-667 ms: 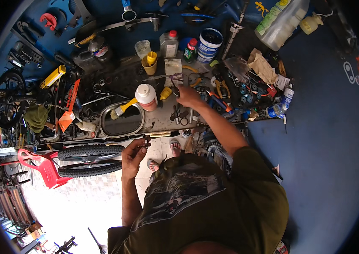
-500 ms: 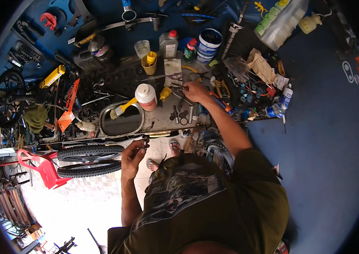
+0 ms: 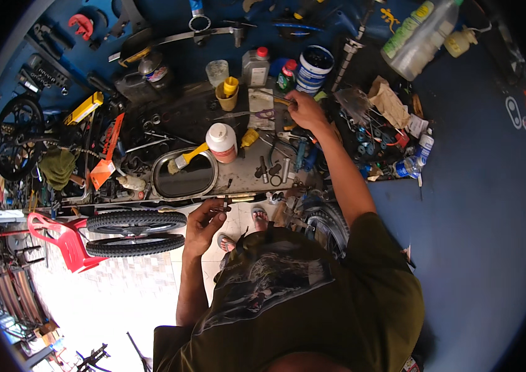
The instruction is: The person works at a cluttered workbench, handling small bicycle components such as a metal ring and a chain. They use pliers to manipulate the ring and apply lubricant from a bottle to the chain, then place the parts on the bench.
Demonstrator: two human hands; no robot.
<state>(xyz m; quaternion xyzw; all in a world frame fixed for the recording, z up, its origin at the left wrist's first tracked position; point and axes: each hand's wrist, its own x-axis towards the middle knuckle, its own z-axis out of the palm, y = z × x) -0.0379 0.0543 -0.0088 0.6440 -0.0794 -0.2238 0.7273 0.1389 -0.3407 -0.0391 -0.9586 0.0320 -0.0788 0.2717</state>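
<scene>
My left hand (image 3: 204,225) is in front of the bench edge, its fingers pinched on a small dark metal part (image 3: 225,203). Toward the back of the bench, my right hand (image 3: 307,113) is closed, fingertips together beside a slim yellow-handled tool (image 3: 280,100). Whether that tool is in its grip I cannot make out. Left of these fingers lie a stained paper sheet (image 3: 261,102) and purple-handled scissors (image 3: 265,114). Nearer are a small yellow bottle (image 3: 249,137), a white jar (image 3: 221,142) and loose metal parts (image 3: 275,170).
An oval tray (image 3: 185,181) of dark liquid carries a yellow-handled brush (image 3: 190,157). Behind stand a yellow cup (image 3: 227,93), a grey bottle (image 3: 255,67) and a blue-white tub (image 3: 314,69). Cluttered parts and brown paper (image 3: 389,102) lie right. Bicycle wheels (image 3: 136,245) and a red chair (image 3: 67,242) are left.
My right hand has moved farther back over the bench, from beside the small yellow bottle to the yellow-handled tool. My left hand keeps its pinch on the small part. The view has shifted slightly.
</scene>
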